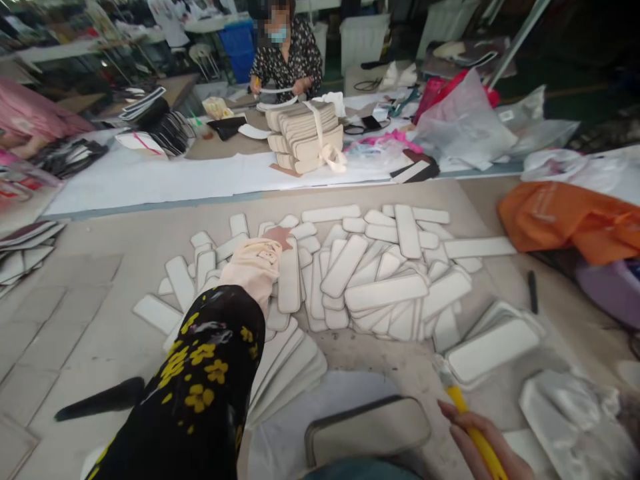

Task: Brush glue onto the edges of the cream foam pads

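Observation:
My left hand (280, 236), in a cream sleeve cuff (253, 263) and a black sleeve with yellow flowers, stretches out to the far side of a spread of white rounded strips (385, 291). It is at the strips, but its fingers are small and blurred, so any grip is hidden. At the lower right, my right hand (487, 443) is closed round the yellow handle of a brush (465, 408). The brush tip is beside a stack of white strips (493, 350). Nearer my body lies a stack of larger grey-beige rounded pieces (370, 430), with fanned pale pieces (290, 373) to its left.
Across the table, a masked person (287, 60) handles a pale strip behind a tied bundle of beige pieces (305, 133). An orange bag (570, 220) and clear plastic (570, 413) lie at right. A dark tool (533, 292) and black object (100, 399) rest on the table.

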### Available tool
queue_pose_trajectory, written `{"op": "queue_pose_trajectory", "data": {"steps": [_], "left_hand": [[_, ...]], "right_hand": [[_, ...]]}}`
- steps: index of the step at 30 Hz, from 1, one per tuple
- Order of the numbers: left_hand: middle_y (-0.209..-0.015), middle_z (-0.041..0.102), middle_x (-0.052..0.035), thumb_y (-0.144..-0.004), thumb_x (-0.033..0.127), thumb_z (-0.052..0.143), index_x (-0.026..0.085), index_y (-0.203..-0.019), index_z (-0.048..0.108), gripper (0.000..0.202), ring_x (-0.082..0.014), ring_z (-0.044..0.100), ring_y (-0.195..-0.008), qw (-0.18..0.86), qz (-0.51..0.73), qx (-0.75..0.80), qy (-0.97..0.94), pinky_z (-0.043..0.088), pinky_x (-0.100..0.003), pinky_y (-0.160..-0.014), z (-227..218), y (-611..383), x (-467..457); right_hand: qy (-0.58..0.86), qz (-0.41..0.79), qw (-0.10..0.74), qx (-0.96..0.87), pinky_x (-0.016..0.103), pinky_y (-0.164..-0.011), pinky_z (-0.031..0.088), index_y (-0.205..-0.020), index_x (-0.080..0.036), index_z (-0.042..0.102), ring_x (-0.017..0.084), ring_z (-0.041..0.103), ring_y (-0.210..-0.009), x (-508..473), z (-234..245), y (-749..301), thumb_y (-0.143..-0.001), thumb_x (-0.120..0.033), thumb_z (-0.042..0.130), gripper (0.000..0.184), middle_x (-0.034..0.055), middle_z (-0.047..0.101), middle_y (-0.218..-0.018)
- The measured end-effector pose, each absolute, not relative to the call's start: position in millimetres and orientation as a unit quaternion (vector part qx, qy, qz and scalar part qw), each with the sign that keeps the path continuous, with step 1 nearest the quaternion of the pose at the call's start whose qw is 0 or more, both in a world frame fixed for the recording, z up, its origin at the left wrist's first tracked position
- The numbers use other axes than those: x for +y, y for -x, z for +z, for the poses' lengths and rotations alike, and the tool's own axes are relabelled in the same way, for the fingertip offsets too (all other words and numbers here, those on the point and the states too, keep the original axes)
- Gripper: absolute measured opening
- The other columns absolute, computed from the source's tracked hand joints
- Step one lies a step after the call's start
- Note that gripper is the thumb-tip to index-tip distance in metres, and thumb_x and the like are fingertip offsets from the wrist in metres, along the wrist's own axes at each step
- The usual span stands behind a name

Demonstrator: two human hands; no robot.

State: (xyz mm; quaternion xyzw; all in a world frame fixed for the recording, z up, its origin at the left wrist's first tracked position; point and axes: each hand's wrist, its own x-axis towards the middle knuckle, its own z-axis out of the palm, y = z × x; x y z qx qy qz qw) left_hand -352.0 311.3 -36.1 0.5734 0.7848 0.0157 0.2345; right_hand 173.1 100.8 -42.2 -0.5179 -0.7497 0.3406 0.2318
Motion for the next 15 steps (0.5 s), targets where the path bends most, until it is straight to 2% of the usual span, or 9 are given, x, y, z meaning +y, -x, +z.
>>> {"op": "queue_pose_trajectory", "data": {"steps": [3,6,8,12,15], "left_hand": [[-0.124,0.054,-0.0106,-0.079,0.028,0.052,0.017,-0.121,0.051,0.043,-0.0235,0.045,-0.117,0.165,0.086,0.788,-0.587,0.031,-0.037,-0.101,-41.6,322.3,273.1],[-0.126,0.052,-0.0096,-0.086,0.033,0.045,0.018,-0.118,0.054,0.037,-0.0223,0.044,-0.119,0.075,0.213,0.764,-0.604,0.031,-0.039,-0.103,-40.3,270.6,200.0],[-0.120,0.056,-0.0084,-0.087,0.031,0.044,0.020,-0.111,0.059,0.030,-0.0205,0.046,-0.116,0.092,0.253,0.733,-0.625,0.033,-0.038,-0.102,-40.2,228.6,133.6],[-0.107,0.061,-0.0086,-0.087,0.026,0.045,0.023,-0.102,0.063,0.024,-0.0199,0.052,-0.106,0.191,0.248,0.709,-0.631,0.042,-0.036,-0.094,-57.9,151.7,-8.3],[-0.110,0.060,-0.0095,-0.086,0.024,0.045,0.024,-0.105,0.063,0.026,-0.0215,0.052,-0.107,0.235,0.202,0.725,-0.616,0.042,-0.038,-0.094,-77.5,112.4,-86.1]], "right_hand": [[0.516,0.369,0.249,-0.732,0.027,-0.089,0.051,-0.100,-0.022,0.052,0.020,0.064,-0.098,92.8,-40.7,-169.6,-0.085,-0.030,0.051,0.017,0.0067,0.067,-0.107],[0.503,0.383,0.241,-0.737,0.031,-0.090,0.050,-0.099,-0.023,0.054,0.020,0.063,-0.099,89.0,-41.6,-171.1,-0.084,-0.029,0.052,0.016,0.0065,0.066,-0.107],[0.487,0.385,0.234,-0.748,0.032,-0.090,0.050,-0.098,-0.022,0.055,0.020,0.063,-0.099,87.9,-42.5,-174.1,-0.084,-0.029,0.053,0.016,0.0066,0.066,-0.107],[0.443,0.385,0.239,-0.774,0.036,-0.090,0.050,-0.098,-0.022,0.056,0.022,0.062,-0.101,83.9,-42.8,-182.8,-0.084,-0.031,0.053,0.017,0.0078,0.066,-0.106],[0.401,0.382,0.235,-0.799,0.037,-0.088,0.050,-0.100,-0.021,0.055,0.022,0.061,-0.101,75.2,-44.2,-192.8,-0.084,-0.030,0.052,0.019,0.0080,0.065,-0.108]]}}
